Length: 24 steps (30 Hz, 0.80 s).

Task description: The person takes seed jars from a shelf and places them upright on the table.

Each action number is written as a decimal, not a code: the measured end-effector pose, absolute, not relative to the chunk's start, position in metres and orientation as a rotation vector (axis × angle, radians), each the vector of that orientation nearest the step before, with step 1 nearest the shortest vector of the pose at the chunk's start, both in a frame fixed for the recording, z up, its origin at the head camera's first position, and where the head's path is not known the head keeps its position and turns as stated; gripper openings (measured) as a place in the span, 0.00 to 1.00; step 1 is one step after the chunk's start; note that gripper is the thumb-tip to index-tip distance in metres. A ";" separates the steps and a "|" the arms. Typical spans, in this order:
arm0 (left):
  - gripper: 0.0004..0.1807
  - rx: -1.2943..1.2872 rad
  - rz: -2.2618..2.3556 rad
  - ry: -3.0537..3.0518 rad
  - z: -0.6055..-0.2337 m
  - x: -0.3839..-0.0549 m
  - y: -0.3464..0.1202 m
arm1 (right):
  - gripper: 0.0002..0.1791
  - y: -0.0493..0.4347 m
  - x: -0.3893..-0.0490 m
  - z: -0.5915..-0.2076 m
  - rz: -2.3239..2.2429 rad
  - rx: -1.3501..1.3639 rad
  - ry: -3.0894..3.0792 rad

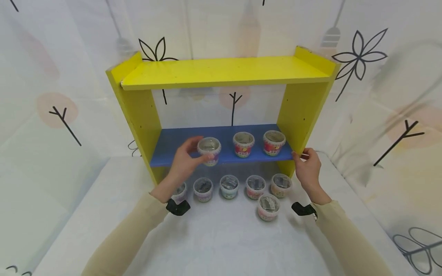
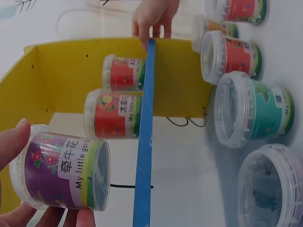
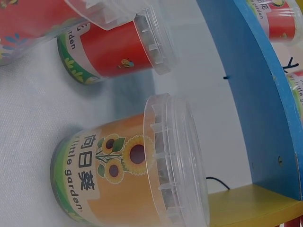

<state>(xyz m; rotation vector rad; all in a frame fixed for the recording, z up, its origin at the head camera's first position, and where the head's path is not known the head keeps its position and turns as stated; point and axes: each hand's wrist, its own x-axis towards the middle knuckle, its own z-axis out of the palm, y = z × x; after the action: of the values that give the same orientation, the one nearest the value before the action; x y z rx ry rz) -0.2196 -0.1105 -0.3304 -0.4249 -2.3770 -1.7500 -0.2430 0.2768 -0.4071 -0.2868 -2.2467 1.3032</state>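
My left hand grips a small clear plastic tub with a purple flower label, thumb on one side and fingers on the other. The tub is in front of the left part of the blue shelf, apart from it in the left wrist view. Two red-labelled tubs stand upright on that shelf, toward the right. At the shelf's right end my right hand holds the front edge of the yellow side panel, thumb in front and other fingers partly hidden behind it.
Several lidded tubs stand on the white table below, among them an orange sunflower tub, a teal tub and a pink-labelled tub nearer the front. Above runs the yellow top board. Patterned cloth hangs behind.
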 end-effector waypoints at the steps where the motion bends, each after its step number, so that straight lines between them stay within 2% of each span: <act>1: 0.39 -0.431 -1.749 -2.380 -0.330 -0.218 -0.109 | 0.22 0.277 -0.243 -0.407 1.302 -0.286 -2.247; 24: 0.36 -0.501 -1.780 -2.457 -0.340 -0.189 -0.091 | 0.22 0.279 -0.244 -0.409 1.290 -0.275 -2.249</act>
<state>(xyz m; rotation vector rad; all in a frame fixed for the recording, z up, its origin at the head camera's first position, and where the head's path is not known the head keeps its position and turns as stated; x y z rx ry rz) -0.1894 -0.0908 -0.3400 -0.5015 -2.4572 -1.7804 -0.2436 0.2785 -0.4088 -0.2751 -2.2493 1.2900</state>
